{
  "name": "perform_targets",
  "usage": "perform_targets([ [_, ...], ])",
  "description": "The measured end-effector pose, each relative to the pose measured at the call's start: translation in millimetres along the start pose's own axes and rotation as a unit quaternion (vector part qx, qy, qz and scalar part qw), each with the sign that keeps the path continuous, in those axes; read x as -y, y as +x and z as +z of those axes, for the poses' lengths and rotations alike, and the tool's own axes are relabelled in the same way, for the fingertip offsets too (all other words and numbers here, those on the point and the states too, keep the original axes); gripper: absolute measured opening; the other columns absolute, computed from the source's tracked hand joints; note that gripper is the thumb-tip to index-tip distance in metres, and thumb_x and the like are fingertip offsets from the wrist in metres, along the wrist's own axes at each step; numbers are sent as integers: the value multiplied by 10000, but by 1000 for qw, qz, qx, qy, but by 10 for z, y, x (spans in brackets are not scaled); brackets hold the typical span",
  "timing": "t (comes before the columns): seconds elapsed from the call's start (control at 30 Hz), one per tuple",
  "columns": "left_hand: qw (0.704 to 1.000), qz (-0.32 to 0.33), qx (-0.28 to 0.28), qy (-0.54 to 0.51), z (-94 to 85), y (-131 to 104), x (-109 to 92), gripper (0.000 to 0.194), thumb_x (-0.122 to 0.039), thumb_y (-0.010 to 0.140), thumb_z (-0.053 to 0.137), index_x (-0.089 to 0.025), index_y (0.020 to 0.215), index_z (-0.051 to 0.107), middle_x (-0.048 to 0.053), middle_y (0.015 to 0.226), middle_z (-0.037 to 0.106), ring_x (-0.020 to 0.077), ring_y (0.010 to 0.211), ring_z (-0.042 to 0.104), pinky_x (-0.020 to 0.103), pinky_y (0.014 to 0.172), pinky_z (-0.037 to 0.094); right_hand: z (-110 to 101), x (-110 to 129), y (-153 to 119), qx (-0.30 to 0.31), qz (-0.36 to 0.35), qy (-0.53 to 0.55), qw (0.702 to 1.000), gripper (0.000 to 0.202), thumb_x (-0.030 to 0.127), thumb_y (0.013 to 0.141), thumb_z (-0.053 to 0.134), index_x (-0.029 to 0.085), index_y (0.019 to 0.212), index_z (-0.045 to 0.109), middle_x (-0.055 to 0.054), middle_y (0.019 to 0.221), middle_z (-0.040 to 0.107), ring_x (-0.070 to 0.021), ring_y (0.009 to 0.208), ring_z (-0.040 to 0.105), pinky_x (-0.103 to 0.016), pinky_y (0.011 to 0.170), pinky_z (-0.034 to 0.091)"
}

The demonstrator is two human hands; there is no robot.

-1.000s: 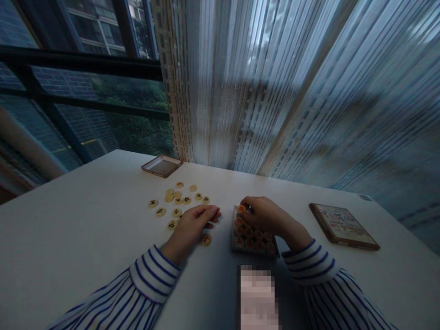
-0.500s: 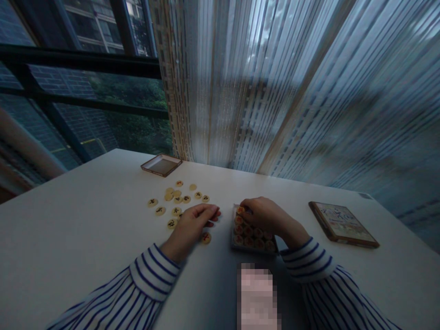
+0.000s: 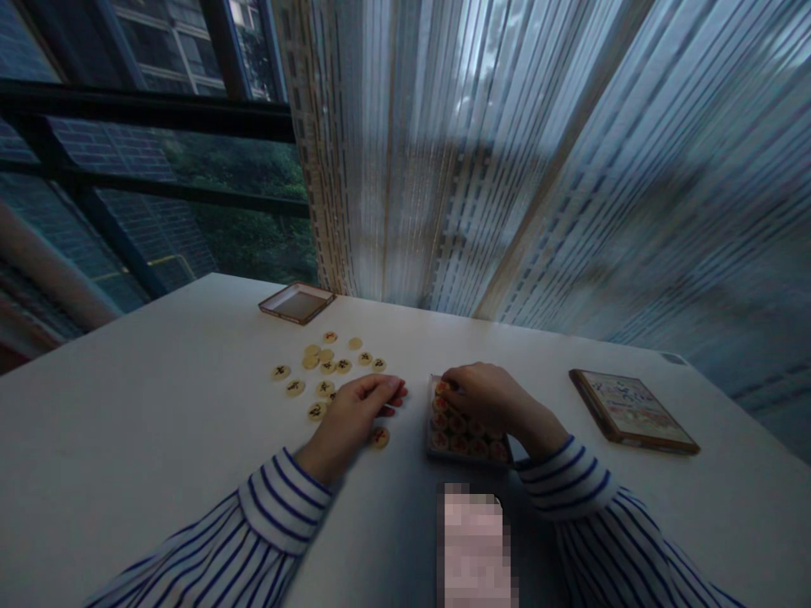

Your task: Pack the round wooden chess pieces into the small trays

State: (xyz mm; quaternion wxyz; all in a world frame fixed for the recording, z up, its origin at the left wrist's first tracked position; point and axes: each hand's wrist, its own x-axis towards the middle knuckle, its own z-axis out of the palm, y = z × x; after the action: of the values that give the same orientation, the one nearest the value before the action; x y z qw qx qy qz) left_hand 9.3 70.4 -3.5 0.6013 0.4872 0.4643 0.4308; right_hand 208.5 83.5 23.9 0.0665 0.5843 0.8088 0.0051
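Nearest you stands the box (image 3: 469, 463) of red-marked discs. 1 loose disc (image 3: 380, 437) lies just beside your left hand (image 3: 345, 414); its fingers curl toward the thumb, but I cannot tell whether they hold anything. Your right hand (image 3: 485, 395) pinches 1 red-marked disc (image 3: 442, 388) at the box's far left corner. Beyond, black-marked discs (image 3: 343, 366) lie scattered; the shallow tray (image 3: 297, 304) sits by the table (image 3: 158, 397)'s far edge.

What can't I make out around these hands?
All in the head view:
Box: its far right part, hidden by the right hand.
Left hand: whether it holds anything, hidden by its back.
Flat case: cover lettering, blurred and too small.
Pixelated patch: what it covers; bottom edge cuts it.
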Motion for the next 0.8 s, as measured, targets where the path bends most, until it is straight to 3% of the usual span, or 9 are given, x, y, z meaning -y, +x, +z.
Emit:
perform_targets([
  [0.8, 1000, 1, -5, 5, 11, -7, -15, 297, -421, 712, 631, -141, 794, 685, 83, 846, 696, 159, 757, 591, 274, 692, 429, -39, 22, -11, 16, 13, 7, 1000, 341, 340, 870, 377, 194, 1020, 646, -121, 924, 688, -242, 835, 640, -288, 642, 404],
])
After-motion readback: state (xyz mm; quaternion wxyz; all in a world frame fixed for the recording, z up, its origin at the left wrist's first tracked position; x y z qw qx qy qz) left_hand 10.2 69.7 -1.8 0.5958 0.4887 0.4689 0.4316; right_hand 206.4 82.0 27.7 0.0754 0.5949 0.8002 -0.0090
